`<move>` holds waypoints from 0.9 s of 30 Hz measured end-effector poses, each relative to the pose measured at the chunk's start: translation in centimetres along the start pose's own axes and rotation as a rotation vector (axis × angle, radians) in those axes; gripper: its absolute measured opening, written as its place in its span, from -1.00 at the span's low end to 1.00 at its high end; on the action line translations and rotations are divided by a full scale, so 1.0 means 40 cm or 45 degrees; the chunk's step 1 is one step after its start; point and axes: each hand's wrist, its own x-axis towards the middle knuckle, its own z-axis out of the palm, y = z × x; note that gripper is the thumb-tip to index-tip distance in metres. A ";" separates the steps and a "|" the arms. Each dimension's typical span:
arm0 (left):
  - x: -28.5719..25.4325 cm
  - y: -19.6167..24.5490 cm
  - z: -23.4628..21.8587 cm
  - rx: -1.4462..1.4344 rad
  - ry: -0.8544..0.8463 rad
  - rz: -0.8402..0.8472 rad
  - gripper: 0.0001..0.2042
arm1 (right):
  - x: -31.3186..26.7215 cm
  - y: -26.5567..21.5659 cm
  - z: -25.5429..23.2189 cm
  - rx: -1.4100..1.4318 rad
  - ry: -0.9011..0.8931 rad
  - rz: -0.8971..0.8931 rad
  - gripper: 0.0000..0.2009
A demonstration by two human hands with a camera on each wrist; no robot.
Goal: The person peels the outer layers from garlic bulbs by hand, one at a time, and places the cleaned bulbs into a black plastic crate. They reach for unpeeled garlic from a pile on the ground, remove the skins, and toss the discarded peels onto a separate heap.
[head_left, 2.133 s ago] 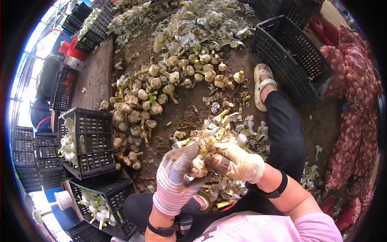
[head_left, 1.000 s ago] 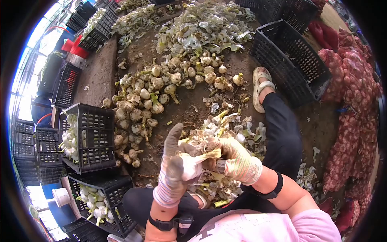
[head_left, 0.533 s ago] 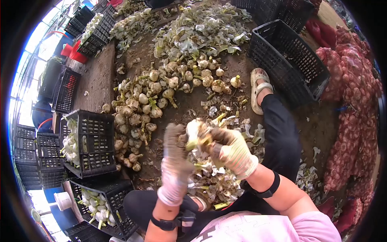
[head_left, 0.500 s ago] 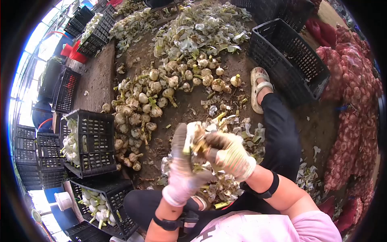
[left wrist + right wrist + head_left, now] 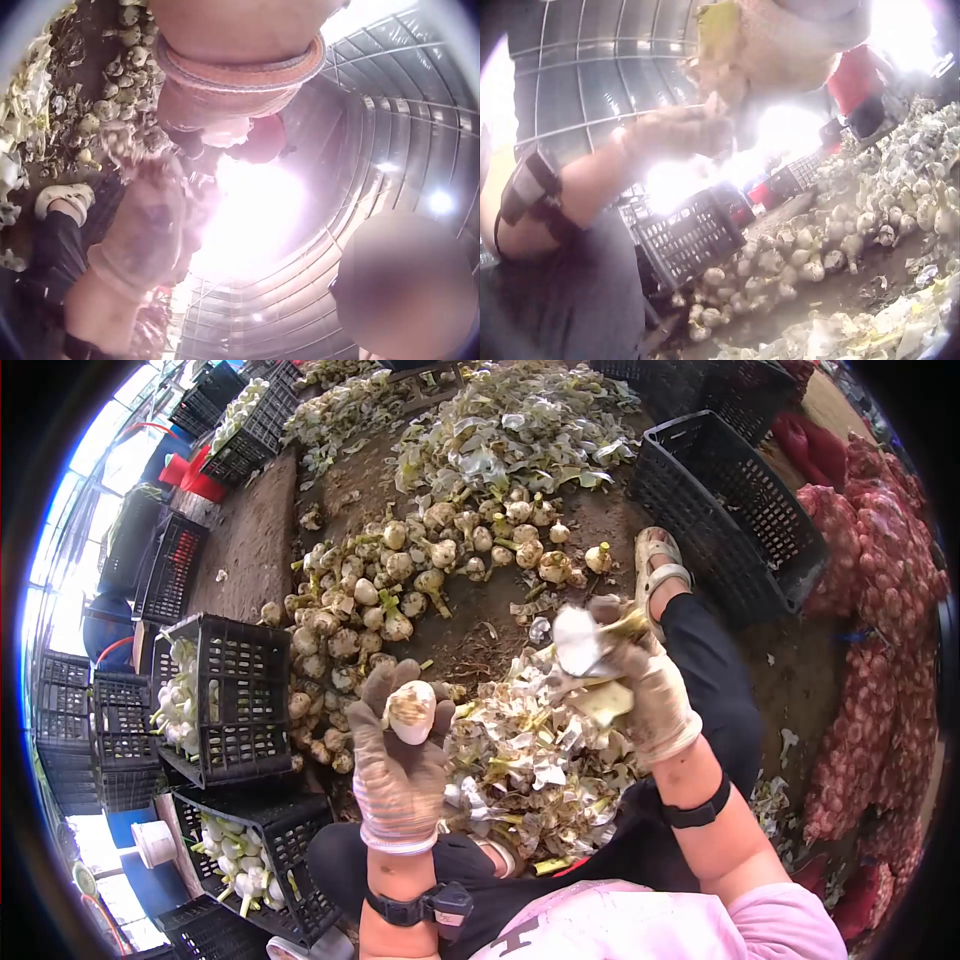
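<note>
My gloved left hand (image 5: 402, 775) holds a garlic bulb (image 5: 411, 712) up, its white skin showing with a brown patch on the face. To the right, my gloved right hand (image 5: 655, 695) grips a blurred bundle of pale garlic skins (image 5: 603, 702) with a bright white piece at its left side. The hands are apart, above a heap of peeled skins and stalks (image 5: 540, 760). In the left wrist view the right hand (image 5: 146, 225) is blurred; in the right wrist view the left hand (image 5: 679, 135) lies against bright glare.
Unpeeled garlic bulbs (image 5: 340, 615) lie piled on the soil ahead. Black crates (image 5: 240, 700) with white garlic stand at left; another crate (image 5: 725, 510) is at right, by red net sacks (image 5: 870, 640). A larger skin heap (image 5: 510, 430) lies beyond. A person in red (image 5: 857, 79) is farther back.
The hands worked together on one bulb, then drew apart. The left hand now has the bulb alone at left; the right hand has moved up and right with the skins.
</note>
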 end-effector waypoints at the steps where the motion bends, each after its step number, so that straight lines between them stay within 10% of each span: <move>1: -0.004 0.007 0.012 0.080 -0.020 -0.010 -0.49 | 0.010 0.031 -0.015 -0.340 -0.031 -0.195 -0.73; 2: -0.006 0.001 0.013 0.079 -0.019 -0.011 -0.49 | 0.023 0.066 -0.043 -0.681 -0.062 -0.390 -0.72; 3: -0.010 -0.008 0.014 0.172 -0.057 0.014 -0.46 | 0.034 0.047 -0.044 -1.765 -0.406 -0.886 -0.74; 4: -0.015 -0.017 0.015 0.267 -0.093 0.038 -0.42 | 0.005 0.090 -0.010 -1.277 -0.117 -0.462 -0.77; 6: -0.024 -0.030 0.014 0.271 -0.304 0.076 -0.50 | 0.000 0.104 0.010 -1.268 -0.164 -0.451 -0.85; 8: -0.032 -0.045 0.019 0.493 -0.092 0.074 -0.46 | -0.017 0.077 0.047 -1.867 -0.391 -0.563 -0.73; 16: -0.063 -0.086 0.025 0.957 -0.242 0.182 -0.46 | -0.002 0.077 0.038 -2.363 -0.636 -0.517 -0.73; 23: -0.050 -0.079 0.018 0.565 -0.122 0.019 -0.50 | 0.009 0.075 0.030 -2.195 -0.735 -0.711 -0.83; 27: -0.032 -0.049 0.006 0.072 -0.081 -0.153 -0.56 | 0.016 0.090 -0.018 -0.860 -0.314 -0.033 -0.72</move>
